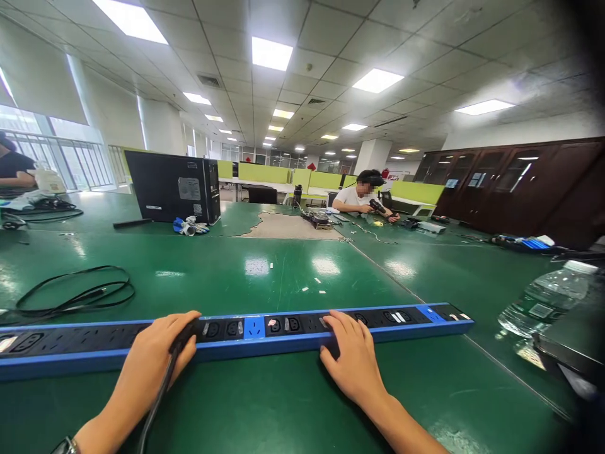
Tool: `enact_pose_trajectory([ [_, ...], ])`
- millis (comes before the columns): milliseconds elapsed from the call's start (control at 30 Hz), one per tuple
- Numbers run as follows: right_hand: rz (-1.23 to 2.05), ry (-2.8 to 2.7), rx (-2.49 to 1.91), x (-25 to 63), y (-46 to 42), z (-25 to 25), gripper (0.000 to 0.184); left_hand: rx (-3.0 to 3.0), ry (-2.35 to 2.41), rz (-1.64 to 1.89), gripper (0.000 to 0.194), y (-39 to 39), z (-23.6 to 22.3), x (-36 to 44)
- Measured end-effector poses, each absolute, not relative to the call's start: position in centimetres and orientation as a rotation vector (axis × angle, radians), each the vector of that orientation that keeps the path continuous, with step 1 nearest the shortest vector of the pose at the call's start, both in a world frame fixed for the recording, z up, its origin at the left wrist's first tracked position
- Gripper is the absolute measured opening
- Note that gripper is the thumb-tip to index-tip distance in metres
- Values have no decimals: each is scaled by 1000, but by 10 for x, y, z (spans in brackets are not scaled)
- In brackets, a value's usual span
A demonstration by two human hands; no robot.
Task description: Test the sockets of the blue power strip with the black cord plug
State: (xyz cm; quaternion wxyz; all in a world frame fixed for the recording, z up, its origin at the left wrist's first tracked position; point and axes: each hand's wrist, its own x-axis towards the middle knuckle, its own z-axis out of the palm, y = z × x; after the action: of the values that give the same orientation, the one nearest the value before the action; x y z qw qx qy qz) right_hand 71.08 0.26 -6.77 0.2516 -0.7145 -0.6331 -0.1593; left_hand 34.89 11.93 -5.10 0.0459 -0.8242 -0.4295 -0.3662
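Note:
A long blue-and-black power strip (283, 342) lies across the green table in front of me, its sockets facing up. My left hand (155, 350) is closed around a black plug (186, 332) at the strip's top, left of the middle blue socket (254, 326). From that plug a black cable (158, 403) runs down toward me. Whether its prongs sit in a socket is hidden by my fingers. Right of the middle, my right hand (352, 356) grips the strip, fingers over the top and thumb at the near side.
A coiled black cable (80, 293) lies at left. Farther back stand a black computer case (165, 186) and a pair of gloves (191, 226). A water bottle (543, 299) lies at right. Across the table, a person (362, 195) holds a dark tool.

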Motion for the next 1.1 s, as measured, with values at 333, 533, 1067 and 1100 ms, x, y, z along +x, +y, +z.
enact_pose_trajectory([
  [333,-416,-1703,-1943,709,4,-65,44,-2126,-1649,-1710,39,94,-26,373],
  [533,-378,-1723,-1910,713,3,-64,46,-2608,-1412,-1490,43,96,-31,439],
  [1067,-477,-1738,-1646,697,2,-64,49,-2539,-968,-1242,24,88,-38,459],
  [1100,-458,-1780,-1536,689,2,-63,55,-2519,-917,-1319,23,83,-36,463],
])
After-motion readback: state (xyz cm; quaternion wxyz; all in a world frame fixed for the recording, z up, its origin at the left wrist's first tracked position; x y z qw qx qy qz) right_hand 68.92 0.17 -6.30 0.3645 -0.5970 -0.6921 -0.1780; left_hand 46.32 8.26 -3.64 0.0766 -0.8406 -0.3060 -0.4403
